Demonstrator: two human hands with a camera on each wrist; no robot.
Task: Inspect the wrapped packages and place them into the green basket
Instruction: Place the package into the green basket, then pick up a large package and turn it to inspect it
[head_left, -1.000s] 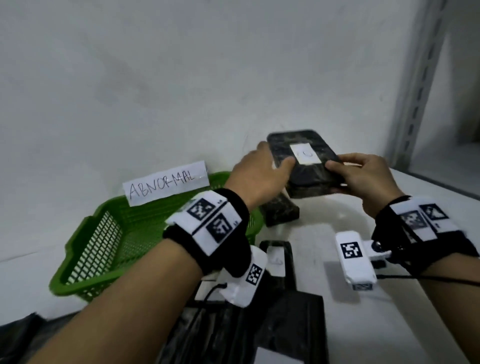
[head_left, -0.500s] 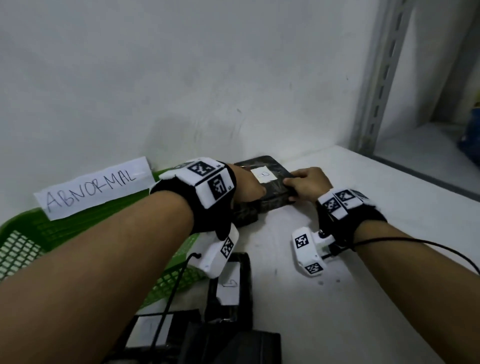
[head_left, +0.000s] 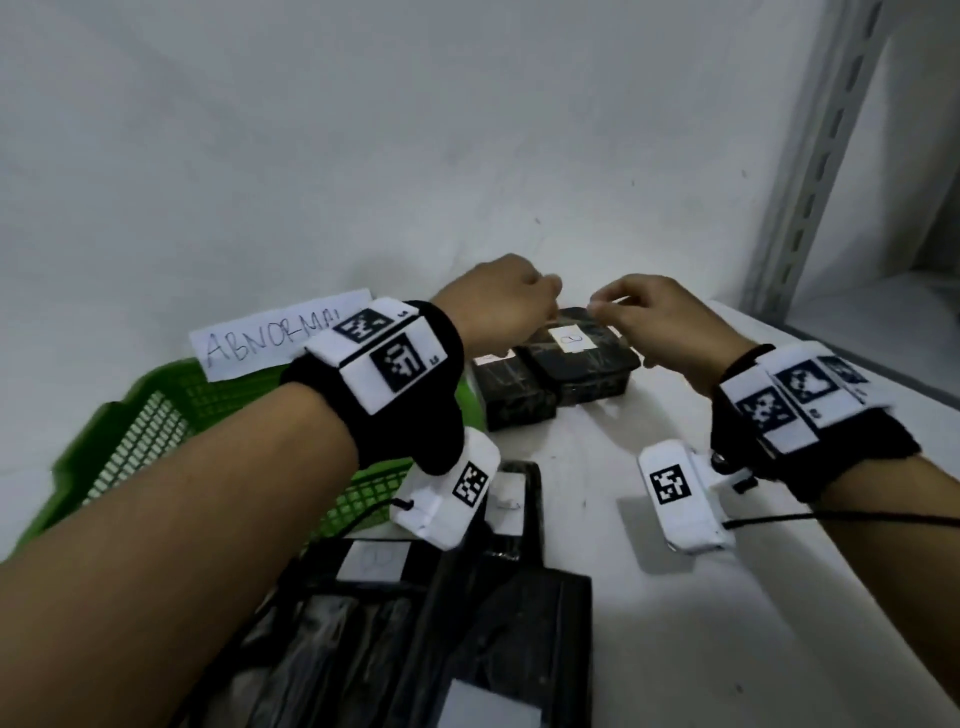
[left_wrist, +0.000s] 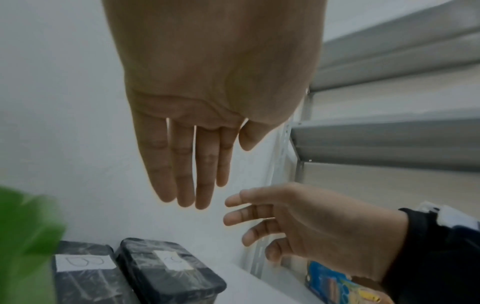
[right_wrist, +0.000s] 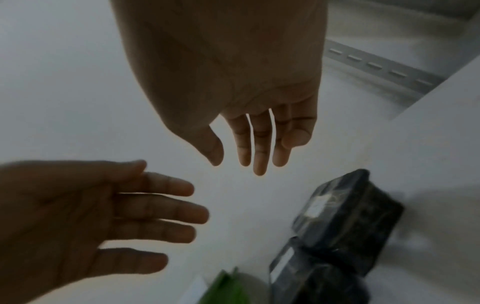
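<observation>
Now the dark film-wrapped rectangular package with a white paper label (head_left: 576, 353) lies on the white bench (head_left: 675, 597), touching a second like package (head_left: 511, 387), outside the green plastic mesh basket (head_left: 135, 431). Your left hand (head_left: 498, 306) and right hand (head_left: 660, 325) hover above it, fingers loosely spread, holding nothing. The glossy wrap could slip if pinched at one corner.

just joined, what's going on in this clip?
A person is sorting black wrapped packages on a white table. Both hands are open and empty: the left hand and right hand hover above a labelled package that lies next to a second one by the wall. The green basket marked ABNORMAL sits to the left. More packages lie nearer the person.
</observation>
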